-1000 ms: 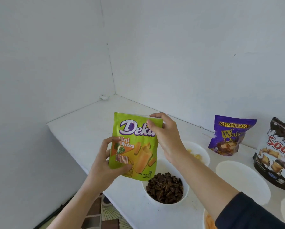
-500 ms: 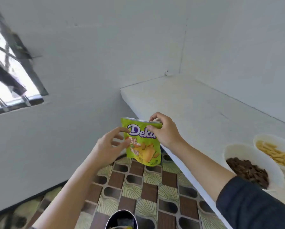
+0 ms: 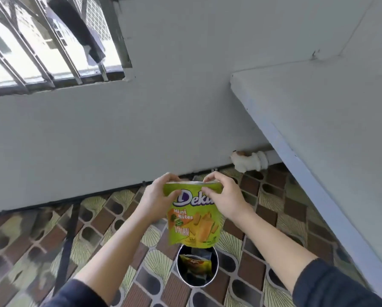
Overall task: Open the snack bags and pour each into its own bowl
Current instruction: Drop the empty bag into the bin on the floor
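Left hand (image 3: 156,196) shifted from the side of the green Deka bag (image 3: 192,220) to its top-left corner; view swung left, off the surface (image 3: 318,111). Right hand (image 3: 226,197) pinches the top-right corner. Both hands grip the bag upright, mid-air, above the floor bin (image 3: 196,284), left of the surface.

Snack bag (image 3: 193,220) betw. left hand (image 3: 155,197) & right hand (image 3: 228,201), over bin (image 3: 198,283); counter (image 3: 329,129) at right, window (image 3: 41,47) upper left.

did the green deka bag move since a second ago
Yes. The green Deka bag was over the white counter; now it hangs left of the counter's edge, above the bin on the tiled floor.
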`<state>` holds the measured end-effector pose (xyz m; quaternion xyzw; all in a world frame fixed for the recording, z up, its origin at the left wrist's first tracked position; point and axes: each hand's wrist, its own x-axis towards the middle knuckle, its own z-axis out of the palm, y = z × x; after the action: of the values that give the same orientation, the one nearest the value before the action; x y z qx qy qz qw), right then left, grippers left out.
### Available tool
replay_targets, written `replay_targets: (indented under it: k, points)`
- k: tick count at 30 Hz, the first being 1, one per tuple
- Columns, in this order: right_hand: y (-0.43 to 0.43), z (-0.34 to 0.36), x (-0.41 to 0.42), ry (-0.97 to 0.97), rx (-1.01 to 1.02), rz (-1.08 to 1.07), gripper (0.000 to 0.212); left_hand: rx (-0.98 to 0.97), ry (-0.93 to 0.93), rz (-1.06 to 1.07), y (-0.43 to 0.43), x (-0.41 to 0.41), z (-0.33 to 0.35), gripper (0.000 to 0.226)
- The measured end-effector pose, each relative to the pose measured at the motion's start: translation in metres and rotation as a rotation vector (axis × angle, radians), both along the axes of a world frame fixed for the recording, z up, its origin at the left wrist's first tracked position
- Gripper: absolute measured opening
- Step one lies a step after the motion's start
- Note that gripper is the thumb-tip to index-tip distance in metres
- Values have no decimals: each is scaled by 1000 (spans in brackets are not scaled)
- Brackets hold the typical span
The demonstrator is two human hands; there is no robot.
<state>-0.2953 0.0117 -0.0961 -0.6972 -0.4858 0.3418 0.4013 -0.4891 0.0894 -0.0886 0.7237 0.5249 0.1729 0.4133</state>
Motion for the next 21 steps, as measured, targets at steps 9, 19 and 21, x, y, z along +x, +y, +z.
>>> replay_targets:
  k: [9,19,21]
  points:
    - [16,-226,14,-192,-149,89,7,-58,31,29,13,10,-223,14]
    - [9,-457,22,-184,-229,103,7,-157,-15,22,11,16,-465,20]
    - [4,-482,19,-159,-299,115,7,-221,25,23,4,14,-490,17]
